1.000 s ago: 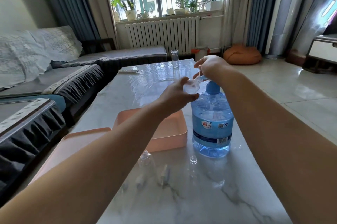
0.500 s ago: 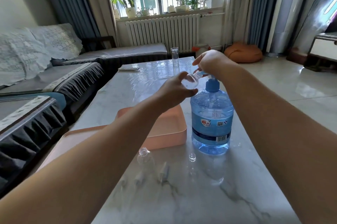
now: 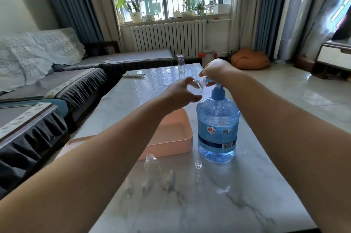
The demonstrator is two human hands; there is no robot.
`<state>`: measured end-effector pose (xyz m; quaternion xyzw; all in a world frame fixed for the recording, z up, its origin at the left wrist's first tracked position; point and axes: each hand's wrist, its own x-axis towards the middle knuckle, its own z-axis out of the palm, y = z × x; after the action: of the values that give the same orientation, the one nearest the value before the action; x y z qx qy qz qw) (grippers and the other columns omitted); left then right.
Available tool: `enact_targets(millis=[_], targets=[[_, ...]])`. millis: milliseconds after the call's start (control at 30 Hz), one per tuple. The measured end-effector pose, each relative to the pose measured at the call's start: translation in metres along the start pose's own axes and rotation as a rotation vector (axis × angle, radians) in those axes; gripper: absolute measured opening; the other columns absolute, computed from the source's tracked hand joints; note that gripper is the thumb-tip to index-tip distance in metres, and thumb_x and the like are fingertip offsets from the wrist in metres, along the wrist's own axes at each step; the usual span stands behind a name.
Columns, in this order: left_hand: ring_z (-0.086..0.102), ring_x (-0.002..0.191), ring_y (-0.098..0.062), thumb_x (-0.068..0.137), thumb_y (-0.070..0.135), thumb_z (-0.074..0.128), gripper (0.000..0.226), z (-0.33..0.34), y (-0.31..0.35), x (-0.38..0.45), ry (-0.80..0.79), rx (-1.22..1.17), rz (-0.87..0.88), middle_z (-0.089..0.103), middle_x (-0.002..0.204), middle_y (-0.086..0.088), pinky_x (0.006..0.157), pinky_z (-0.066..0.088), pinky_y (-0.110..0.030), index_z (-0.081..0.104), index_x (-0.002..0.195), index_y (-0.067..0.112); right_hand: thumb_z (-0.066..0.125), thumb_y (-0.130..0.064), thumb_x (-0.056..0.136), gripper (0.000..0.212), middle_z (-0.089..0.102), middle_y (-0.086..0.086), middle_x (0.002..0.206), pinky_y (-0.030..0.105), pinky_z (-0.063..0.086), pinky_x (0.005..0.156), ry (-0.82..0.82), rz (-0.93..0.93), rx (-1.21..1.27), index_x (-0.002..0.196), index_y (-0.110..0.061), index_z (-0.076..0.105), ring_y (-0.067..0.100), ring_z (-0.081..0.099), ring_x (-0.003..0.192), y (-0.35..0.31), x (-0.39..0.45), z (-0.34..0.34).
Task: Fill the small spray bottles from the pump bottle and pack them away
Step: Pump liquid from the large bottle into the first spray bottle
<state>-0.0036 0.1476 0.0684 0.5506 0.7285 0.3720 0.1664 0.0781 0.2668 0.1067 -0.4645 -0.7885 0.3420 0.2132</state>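
A blue pump bottle (image 3: 218, 128) stands on the marble table (image 3: 209, 204), right of a pink tray (image 3: 171, 136). My left hand (image 3: 176, 96) holds a small clear spray bottle (image 3: 195, 87) tilted on its side, its neck at the pump's spout. My right hand (image 3: 216, 71) rests on the blue pump head, which it mostly hides. Nearer me stands a second small clear bottle (image 3: 152, 164) without its cap, beside clear sprayer parts (image 3: 169, 180) lying flat and a small clear cap (image 3: 198, 163).
A tall clear glass (image 3: 180, 62) stands at the table's far end, with a white remote (image 3: 133, 75) to its left. A pink lid (image 3: 76, 143) lies left of the tray. Grey sofas line the left side; tiled floor lies to the right.
The view has tilted slightly, so everything sits a little lower. My left hand keeps the small bottle at the spout and has turned slightly; my right hand stays on the pump head.
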Motion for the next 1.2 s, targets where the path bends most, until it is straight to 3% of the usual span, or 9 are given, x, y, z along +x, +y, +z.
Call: enact_targets(millis=[133, 233, 400, 467, 667, 767, 867, 967, 1200], targets=[[0.046, 0.063, -0.01, 0.084, 0.021, 0.071, 0.033, 0.004, -0.001, -0.003, -0.002, -0.058, -0.017, 0.053, 0.083, 0.003, 0.05, 0.035, -0.021, 0.06, 0.115, 0.018, 0.049, -0.006, 0.097, 0.029, 0.062, 0.01, 0.125, 0.032, 0.055, 0.09, -0.01, -0.017, -0.033, 0.122, -0.007, 0.063, 0.022, 0.066, 0.1, 0.001, -0.002, 0.0], [0.049, 0.069, -0.011, 0.085, 0.021, 0.071, 0.033, 0.007, -0.002, -0.003, -0.007, -0.095, -0.027, 0.052, 0.081, 0.004, 0.055, 0.036, -0.023, 0.059, 0.115, 0.018, 0.054, -0.007, 0.091, 0.041, 0.058, 0.015, 0.129, 0.032, 0.055, 0.079, -0.023, -0.054, 0.036, 0.132, -0.007, 0.053, 0.021, 0.059, 0.09, 0.001, -0.002, -0.002], [0.048, 0.073, -0.011, 0.085, 0.022, 0.071, 0.034, 0.008, -0.003, -0.001, -0.002, -0.095, -0.031, 0.05, 0.08, 0.005, 0.057, 0.035, -0.025, 0.059, 0.116, 0.018, 0.054, -0.01, 0.095, 0.03, 0.063, 0.013, 0.123, 0.032, 0.055, 0.091, -0.051, -0.02, 0.064, 0.123, -0.001, 0.059, 0.02, 0.065, 0.09, 0.0, -0.003, -0.001], [0.048, 0.072, -0.01, 0.085, 0.021, 0.071, 0.034, 0.009, -0.005, 0.0, -0.002, -0.099, -0.024, 0.05, 0.081, 0.004, 0.057, 0.035, -0.025, 0.059, 0.117, 0.018, 0.054, -0.008, 0.093, 0.033, 0.062, 0.012, 0.125, 0.027, 0.055, 0.081, -0.036, -0.049, 0.07, 0.125, -0.004, 0.059, 0.021, 0.064, 0.098, 0.003, -0.001, -0.001], [0.044, 0.072, -0.01, 0.084, 0.02, 0.072, 0.037, 0.017, -0.016, -0.002, -0.009, -0.079, -0.01, 0.061, 0.11, -0.015, 0.056, 0.035, -0.022, 0.058, 0.118, 0.016, 0.055, 0.003, 0.086, 0.031, 0.073, 0.006, 0.102, 0.021, 0.048, 0.068, 0.037, -0.081, 0.104, 0.073, -0.023, 0.064, 0.012, 0.063, 0.084, 0.024, 0.004, 0.012], [0.043, 0.068, -0.009, 0.084, 0.022, 0.072, 0.032, 0.016, -0.016, -0.003, -0.009, -0.063, -0.02, 0.062, 0.116, -0.019, 0.053, 0.034, -0.024, 0.059, 0.112, 0.018, 0.051, 0.004, 0.09, 0.027, 0.069, 0.008, 0.113, 0.02, 0.048, 0.06, -0.002, -0.083, 0.036, 0.089, -0.016, 0.069, 0.013, 0.06, 0.087, 0.018, -0.003, 0.011], [0.044, 0.068, -0.009, 0.084, 0.024, 0.071, 0.032, 0.011, -0.011, -0.002, 0.005, -0.061, -0.017, 0.063, 0.114, -0.017, 0.054, 0.034, -0.025, 0.059, 0.114, 0.019, 0.049, 0.002, 0.095, 0.031, 0.062, 0.006, 0.128, 0.028, 0.055, 0.084, -0.045, -0.081, -0.049, 0.12, -0.007, 0.065, 0.016, 0.06, 0.095, 0.004, -0.009, 0.003], [0.044, 0.068, -0.009, 0.085, 0.023, 0.071, 0.034, 0.008, -0.008, 0.0, 0.003, -0.054, -0.009, 0.062, 0.11, -0.016, 0.054, 0.034, -0.024, 0.058, 0.116, 0.019, 0.047, 0.003, 0.096, 0.03, 0.063, 0.011, 0.123, 0.026, 0.054, 0.083, -0.038, -0.074, -0.009, 0.118, -0.006, 0.066, 0.02, 0.063, 0.094, -0.001, -0.006, -0.002], [0.047, 0.071, -0.012, 0.084, 0.022, 0.072, 0.038, 0.019, -0.021, 0.0, 0.0, -0.089, -0.005, 0.059, 0.105, -0.01, 0.059, 0.036, -0.026, 0.057, 0.119, 0.017, 0.034, 0.008, 0.092, 0.041, 0.071, 0.009, 0.101, 0.019, 0.04, 0.055, 0.037, -0.058, 0.124, 0.102, -0.012, 0.067, 0.014, 0.063, 0.091, 0.019, -0.008, 0.01]])
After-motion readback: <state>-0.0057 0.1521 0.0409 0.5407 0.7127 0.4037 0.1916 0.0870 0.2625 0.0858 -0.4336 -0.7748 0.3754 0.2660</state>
